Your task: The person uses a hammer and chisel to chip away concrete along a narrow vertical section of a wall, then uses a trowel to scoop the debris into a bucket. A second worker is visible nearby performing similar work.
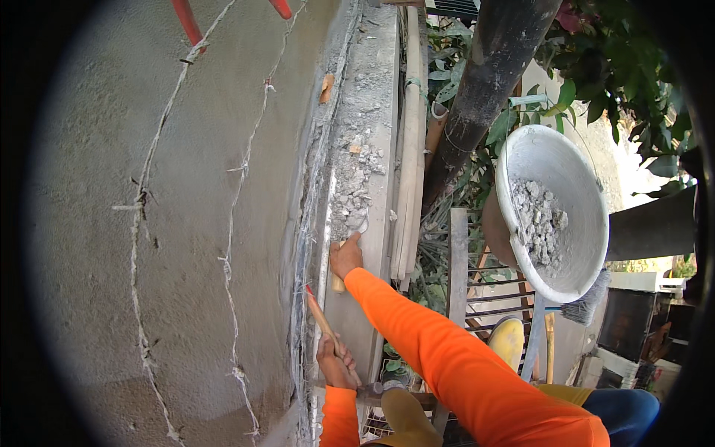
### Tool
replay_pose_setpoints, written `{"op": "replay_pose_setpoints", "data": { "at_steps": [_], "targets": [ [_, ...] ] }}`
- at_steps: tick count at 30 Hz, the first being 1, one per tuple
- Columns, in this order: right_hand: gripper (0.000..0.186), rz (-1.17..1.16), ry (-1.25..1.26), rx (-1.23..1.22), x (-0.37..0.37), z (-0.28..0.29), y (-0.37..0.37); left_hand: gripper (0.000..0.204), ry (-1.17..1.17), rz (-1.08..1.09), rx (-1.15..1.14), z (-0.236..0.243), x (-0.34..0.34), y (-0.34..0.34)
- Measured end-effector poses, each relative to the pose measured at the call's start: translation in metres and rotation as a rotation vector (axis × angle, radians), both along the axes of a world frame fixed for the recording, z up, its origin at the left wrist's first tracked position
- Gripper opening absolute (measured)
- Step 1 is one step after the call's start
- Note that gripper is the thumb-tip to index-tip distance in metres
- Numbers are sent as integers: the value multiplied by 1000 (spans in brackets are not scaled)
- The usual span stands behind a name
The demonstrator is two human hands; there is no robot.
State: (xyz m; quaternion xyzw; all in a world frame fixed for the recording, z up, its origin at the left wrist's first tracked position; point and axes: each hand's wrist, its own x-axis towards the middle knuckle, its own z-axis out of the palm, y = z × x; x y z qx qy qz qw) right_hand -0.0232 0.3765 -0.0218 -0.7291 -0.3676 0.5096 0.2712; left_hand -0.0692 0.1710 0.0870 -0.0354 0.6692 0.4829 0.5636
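Observation:
My right hand (348, 255) is closed round the wooden handle of a small trowel (339, 284), whose blade edge shows just beyond my fingers at the rubble. Grey mortar rubble (350, 194) lies in loose lumps and dust along the narrow ledge (383, 112). Lower down, my left hand (339, 365) grips a hammer (322, 316) by its wooden shaft. The shaft's red-tipped end points up toward the wall; its head, near my boot, is partly hard to make out. To the right, a whitish bucket (558, 279) holds broken grey lumps (540, 223).
Barbed wire (141, 201) runs in two strands before the grey plastered wall (82, 261) on the left. Long pale poles (410, 149) flank the ledge. A dark thick post (488, 82) slants behind. My yellow boots (508, 339) are near a metal-barred frame (495, 298); a brush (587, 302) is under the bucket.

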Motion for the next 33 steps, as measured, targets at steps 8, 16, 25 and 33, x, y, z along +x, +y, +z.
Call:
{"op": "replay_pose_setpoints", "data": {
  "at_steps": [8,16,25,33],
  "targets": [
    [64,-22,41,19,4,-12,-3,22,6,20,-9,-4,1,-1],
    [54,2,-1,36,10,-4,3,22,-6,9,-20,-4,0,-1],
    [46,47,-5,141,27,-6,-3,22,3,37,-29,-7,4,-1],
    [46,69,4,166,42,0,3,21,3,47,10,-11,3,-2]
  ]
}}
